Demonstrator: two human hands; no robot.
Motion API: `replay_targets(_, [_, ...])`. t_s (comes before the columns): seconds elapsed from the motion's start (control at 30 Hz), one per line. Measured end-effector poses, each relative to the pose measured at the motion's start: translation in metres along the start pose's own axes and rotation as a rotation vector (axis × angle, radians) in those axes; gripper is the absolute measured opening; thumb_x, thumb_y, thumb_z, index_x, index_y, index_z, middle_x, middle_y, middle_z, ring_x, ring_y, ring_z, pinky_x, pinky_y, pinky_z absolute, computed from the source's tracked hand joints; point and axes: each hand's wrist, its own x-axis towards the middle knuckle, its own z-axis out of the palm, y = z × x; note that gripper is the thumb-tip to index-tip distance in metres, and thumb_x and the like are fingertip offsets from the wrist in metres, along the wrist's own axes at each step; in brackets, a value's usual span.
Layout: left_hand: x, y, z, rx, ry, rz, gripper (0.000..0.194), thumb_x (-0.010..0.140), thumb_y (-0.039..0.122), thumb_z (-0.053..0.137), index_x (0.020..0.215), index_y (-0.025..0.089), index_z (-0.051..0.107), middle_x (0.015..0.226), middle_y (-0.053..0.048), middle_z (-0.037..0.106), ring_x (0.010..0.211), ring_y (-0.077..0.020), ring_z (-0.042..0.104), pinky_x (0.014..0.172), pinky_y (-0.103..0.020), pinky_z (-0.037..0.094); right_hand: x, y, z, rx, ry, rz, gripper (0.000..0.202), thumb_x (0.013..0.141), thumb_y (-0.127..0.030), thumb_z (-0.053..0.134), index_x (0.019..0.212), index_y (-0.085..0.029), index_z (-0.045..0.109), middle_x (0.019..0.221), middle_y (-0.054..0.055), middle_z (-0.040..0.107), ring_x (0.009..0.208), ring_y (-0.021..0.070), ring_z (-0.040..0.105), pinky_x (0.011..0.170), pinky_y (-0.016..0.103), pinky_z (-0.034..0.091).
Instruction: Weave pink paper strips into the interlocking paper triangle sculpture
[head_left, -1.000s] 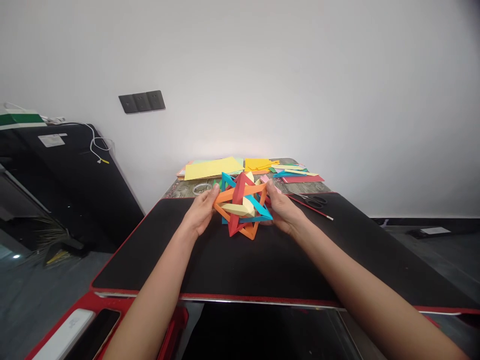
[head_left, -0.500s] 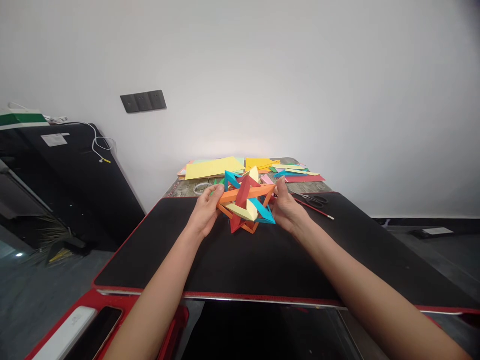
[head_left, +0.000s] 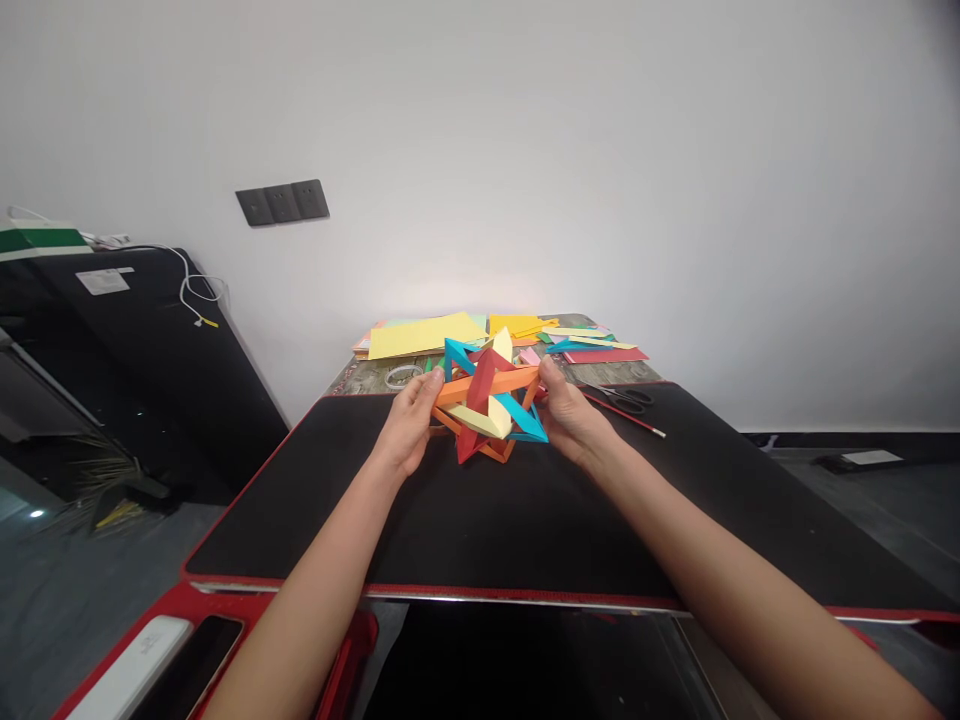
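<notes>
A many-pointed paper model (head_left: 482, 385) of orange, red, blue and pale yellow strips is held at the centre over the black mat (head_left: 525, 530); whether the mat is touched by its lower points cannot be told. At its nine o'clock, an orange corner is pinched by the left hand (head_left: 412, 418), the grip closed on it between thumb and fingers. At three o'clock, the opposite corner is clasped by the right hand (head_left: 568, 415), its grip likewise closed. Beyond that hand, also near three, scissors (head_left: 636, 402) and a red pencil (head_left: 626, 415) are seen. On the table (head_left: 366, 378), a yellow sheet (head_left: 424, 337) is laid toward eleven and red paper (head_left: 615, 356) toward two.
</notes>
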Motion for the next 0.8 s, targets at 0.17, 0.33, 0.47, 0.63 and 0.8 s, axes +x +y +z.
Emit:
replay_targets(0.17, [0.0000, 0.0002, -0.0005, 0.002, -0.026, 0.003, 0.045, 0.069, 0.063, 0.067, 0.082, 0.020, 0.061, 0.085, -0.007, 0.069, 0.080, -0.0251, 0.065, 0.055, -0.028, 0.045, 0.0010, 0.0006, -0.0011, -0.010, -0.004, 0.008, 0.056, 0.068, -0.072, 0.060, 0.093, -0.022, 0.068, 0.086, 0.009, 0.074, 0.079, 0.0286, 0.069, 0.061, 0.040, 0.056])
replay_targets(0.33, [0.0006, -0.0007, -0.0010, 0.007, -0.043, 0.006, 0.045, 0.069, 0.063, 0.067, 0.080, 0.019, 0.062, 0.085, -0.008, 0.070, 0.082, -0.0264, 0.066, 0.056, -0.029, 0.046, 0.0003, -0.0006, -0.0018, -0.014, -0.003, 0.009, 0.054, 0.068, -0.070, 0.062, 0.093, -0.022, 0.067, 0.083, 0.008, 0.074, 0.074, 0.0273, 0.069, 0.059, 0.038, 0.055])
replay_targets(0.47, [0.0005, -0.0007, -0.0008, 0.007, -0.046, 0.012, 0.044, 0.070, 0.061, 0.067, 0.079, 0.019, 0.063, 0.085, -0.008, 0.070, 0.083, -0.0270, 0.066, 0.056, -0.029, 0.046, 0.0001, -0.0010, -0.0020, -0.015, 0.001, 0.008, 0.054, 0.069, -0.069, 0.061, 0.095, -0.022, 0.066, 0.086, 0.008, 0.074, 0.074, 0.0272, 0.069, 0.059, 0.038, 0.055])
replay_targets(0.63, [0.0002, -0.0009, -0.0013, 0.005, -0.049, 0.015, 0.043, 0.072, 0.061, 0.066, 0.081, 0.019, 0.065, 0.086, -0.008, 0.071, 0.084, -0.0274, 0.066, 0.057, -0.030, 0.046, 0.0005, -0.0004, -0.0023, -0.020, 0.000, 0.004, 0.054, 0.069, -0.070, 0.060, 0.092, -0.022, 0.067, 0.086, 0.008, 0.074, 0.074, 0.0275, 0.070, 0.060, 0.039, 0.055])
replay_targets(0.8, [-0.0002, -0.0004, -0.0010, 0.003, -0.038, 0.014, 0.048, 0.071, 0.064, 0.065, 0.086, 0.019, 0.066, 0.092, -0.009, 0.071, 0.087, -0.0276, 0.065, 0.057, -0.028, 0.045, 0.0003, -0.0007, -0.0018, -0.029, -0.008, -0.007, 0.057, 0.069, -0.073, 0.058, 0.094, -0.022, 0.066, 0.088, 0.009, 0.074, 0.074, 0.0279, 0.070, 0.060, 0.039, 0.056])
